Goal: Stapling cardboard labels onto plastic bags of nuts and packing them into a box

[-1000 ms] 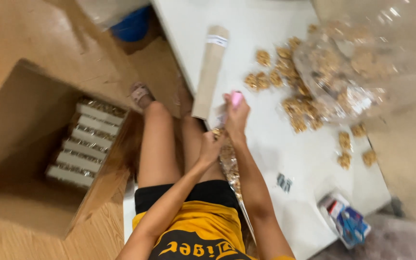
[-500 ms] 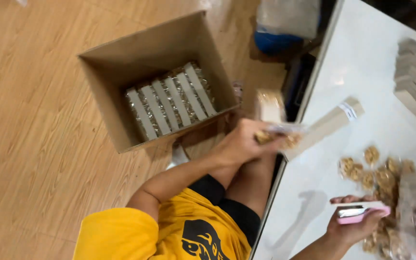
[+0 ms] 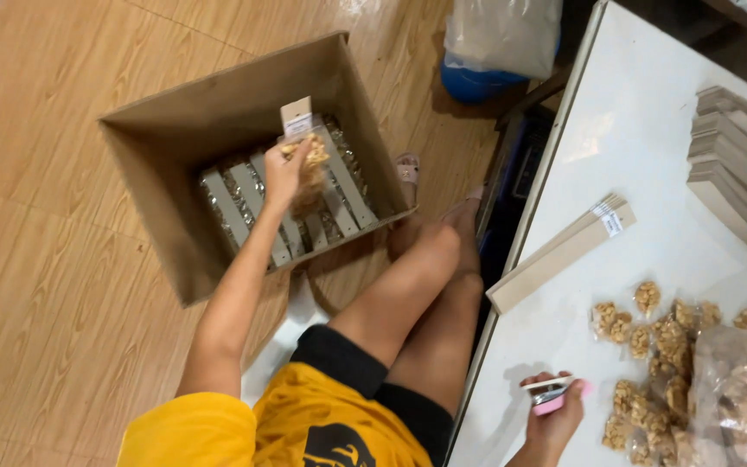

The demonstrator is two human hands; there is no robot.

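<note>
My left hand point(image 3: 285, 169) reaches into an open cardboard box point(image 3: 166, 147) on the wooden floor, gripping a clear snack packet point(image 3: 306, 151) with a brown card header, filled with tan clusters. Under it, rows of similar packets point(image 3: 244, 203) lie side by side in the box. My right hand point(image 3: 553, 413) rests at the white table's point(image 3: 650, 173) near edge and holds a small pink stapler point(image 3: 550, 397). Loose tan snack clusters point(image 3: 650, 333) lie on the table just right of that hand.
A stack of long brown card strips point(image 3: 562, 251) lies on the table, with more card stacks point(image 3: 741, 186) at the far right. A clear bag of clusters point(image 3: 741, 389) sits at the table's right edge. A plastic bag over a blue tub point(image 3: 499, 47) stands on the floor.
My left hand has carried the packet from the table edge down into the box. My right hand with the stapler has stayed by the table's near edge.
</note>
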